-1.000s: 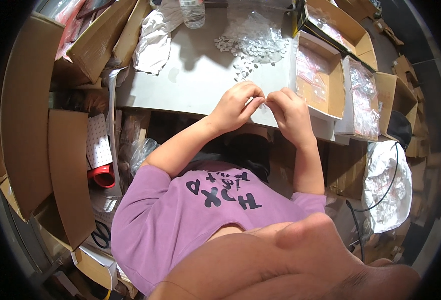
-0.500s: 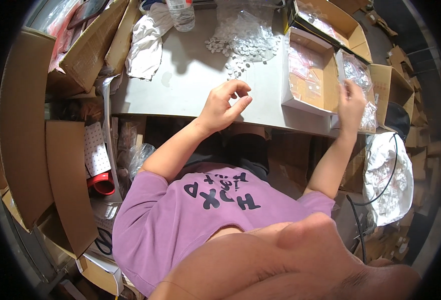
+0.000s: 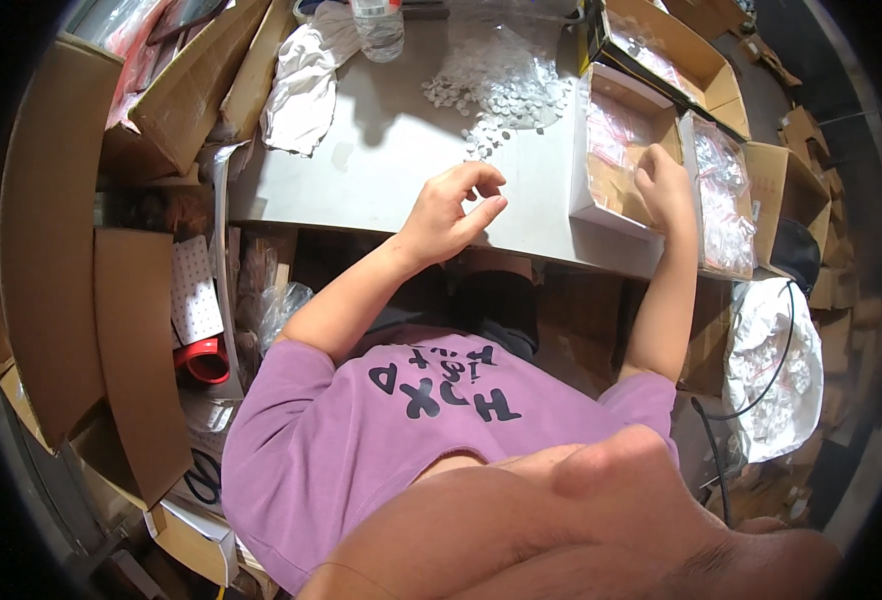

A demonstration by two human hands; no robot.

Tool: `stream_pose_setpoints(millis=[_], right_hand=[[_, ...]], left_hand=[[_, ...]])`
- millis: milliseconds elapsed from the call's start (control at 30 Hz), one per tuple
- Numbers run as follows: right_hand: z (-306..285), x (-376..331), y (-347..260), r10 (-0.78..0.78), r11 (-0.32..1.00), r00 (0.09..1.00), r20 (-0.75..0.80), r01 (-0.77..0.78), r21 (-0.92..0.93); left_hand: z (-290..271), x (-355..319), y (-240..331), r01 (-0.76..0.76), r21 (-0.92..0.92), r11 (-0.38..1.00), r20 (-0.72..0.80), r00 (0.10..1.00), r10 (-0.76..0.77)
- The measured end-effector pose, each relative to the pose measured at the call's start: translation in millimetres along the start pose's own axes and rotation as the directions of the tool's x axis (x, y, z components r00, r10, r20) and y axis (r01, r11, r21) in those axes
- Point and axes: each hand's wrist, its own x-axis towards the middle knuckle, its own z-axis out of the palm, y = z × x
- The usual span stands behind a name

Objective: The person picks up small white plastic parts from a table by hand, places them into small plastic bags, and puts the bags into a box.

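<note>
My left hand (image 3: pixel 451 212) hovers above the near part of the grey table. Its fingers curl, with a gap between thumb and index finger and nothing visible in it. Past it lies a scatter of small white round discs (image 3: pixel 483 138), spilling from a clear plastic bag (image 3: pixel 511 60). My right hand (image 3: pixel 667 190) is over the right side of a white-walled cardboard box (image 3: pixel 611 212), its fingers bent together; whatever they hold is hidden. Small clear zip bags with red edges (image 3: pixel 616 130) lie in that box. Right beside it, a narrow box holds many filled clear bags (image 3: pixel 726 200).
A bottle (image 3: pixel 379 30) and a crumpled white cloth (image 3: pixel 301 90) are at the far left of the table (image 3: pixel 361 190). Another open box (image 3: pixel 706 75) stands at the far right. Tall cartons (image 3: pixel 51 240) crowd the left; a white sack (image 3: pixel 776 370) and black cable sit at right.
My right hand has moved left, from the narrow box of filled bags to over the white-walled box. My left hand keeps its pose. The view has shifted slightly.
</note>
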Motion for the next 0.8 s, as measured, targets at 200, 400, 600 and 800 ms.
stream_pose_setpoints(millis=[200,400,600,800], right_hand=[[-8.6,-43.0,-82.1,-0.46,0.799,0.877,-0.135,0.476,0.369],[31.2,-57.5,-126.6,-0.603,0.664,0.797,-0.021,0.517,0.54],[68.2,-33.5,-114.1,-0.41,0.845,0.912,0.011,0.376,0.379],[99.7,-19.9,-110.6,-0.481,0.839,0.875,-0.059,0.479,0.26]], left_hand=[[3.7,2.8,3.6,-0.032,-0.034,0.999,0.012,0.999,0.033],[1.4,-4.2,-9.4,0.192,-0.256,0.947,0.057,0.981,-0.183],[-18.1,-11.8,-23.8,0.269,-0.197,0.943,-0.046,0.958,-0.283],[-22.3,-14.2,-37.7,0.258,-0.32,0.912,-0.152,0.936,-0.318]])
